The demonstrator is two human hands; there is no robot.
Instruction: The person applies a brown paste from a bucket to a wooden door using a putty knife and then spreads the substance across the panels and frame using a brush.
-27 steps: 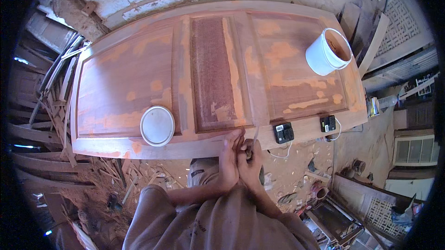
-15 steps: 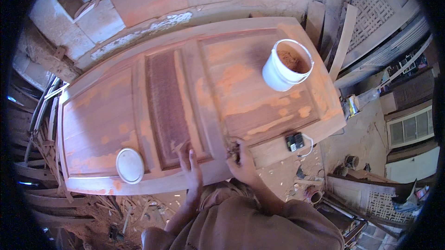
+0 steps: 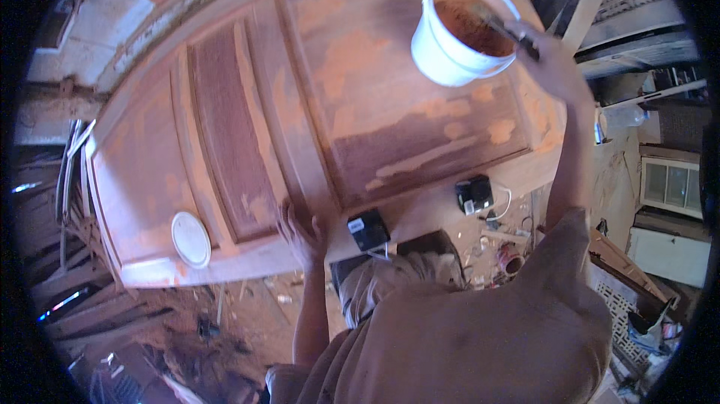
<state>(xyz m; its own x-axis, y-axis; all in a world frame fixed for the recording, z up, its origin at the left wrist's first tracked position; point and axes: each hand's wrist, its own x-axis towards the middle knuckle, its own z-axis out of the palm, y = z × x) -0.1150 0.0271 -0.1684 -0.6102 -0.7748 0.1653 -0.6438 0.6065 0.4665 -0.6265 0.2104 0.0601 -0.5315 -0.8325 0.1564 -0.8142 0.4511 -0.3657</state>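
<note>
A large wooden panelled door (image 3: 360,59) lies flat in front of me, smeared with patches of orange filler. On its right part stands a white bucket (image 3: 450,55) part full of reddish-brown filler. My right hand (image 3: 547,63) is above the bucket's right rim, closed round the dark handle of what looks like a putty knife (image 3: 501,25). Its tip reaches into the bucket, by the filler. My left hand (image 3: 301,235), fingers spread, rests on the door's near edge and holds nothing.
A round white lid (image 3: 191,240) lies at the door's near left. Two black boxes with pale cords, one (image 3: 367,228) near the middle and another (image 3: 474,194) farther right, sit along the near edge. Wood scraps and dust (image 3: 255,306) litter the floor.
My right hand has moved from the door's near edge, up and right, to the bucket. A second black box now shows near where it was. My left hand stays by the near edge.
</note>
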